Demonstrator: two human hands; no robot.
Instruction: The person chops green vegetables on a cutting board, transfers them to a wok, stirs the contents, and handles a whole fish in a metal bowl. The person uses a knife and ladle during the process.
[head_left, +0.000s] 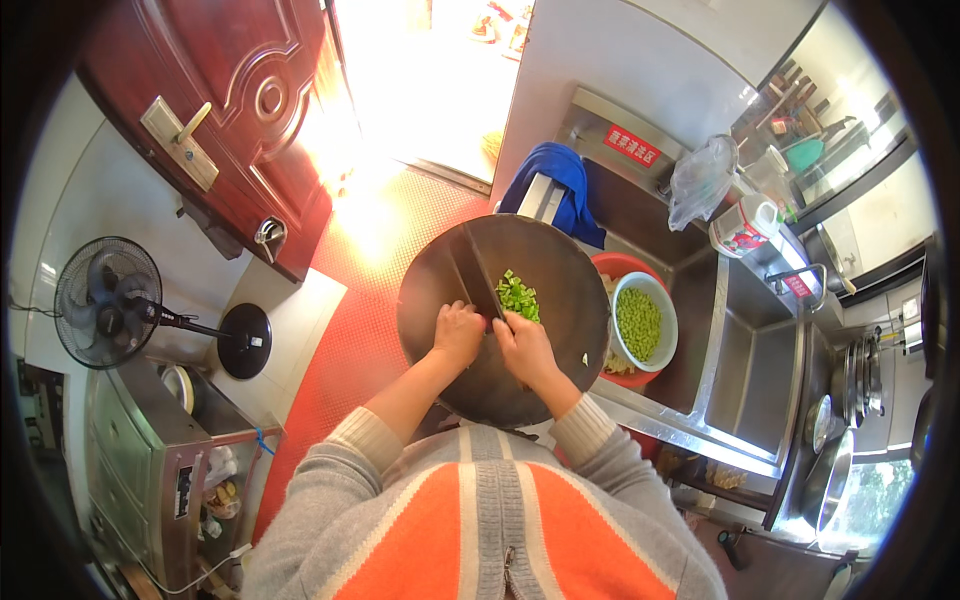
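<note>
In front of me is a round, dark wooden chopping board (570, 289). My right hand (527, 351) grips a cleaver (480, 271), its broad dark blade pointing away from me across the board. My left hand (458, 335) rests on the board just left of the blade, fingers curled and close to it. Whatever may lie under those fingers is hidden. Chopped green vegetable pieces (517, 296) sit in a small heap along the right side of the blade. One small pale scrap (585, 359) lies apart near the board's right edge.
Right of the board, a pale bowl of green beans or peas (639, 322) sits in a red basin (643, 378) at the steel sink (709, 337). A blue cloth (551, 180) hangs beyond. To the left are a pedestal fan (109, 304), an open red door (255, 97) and a steel cabinet (124, 450).
</note>
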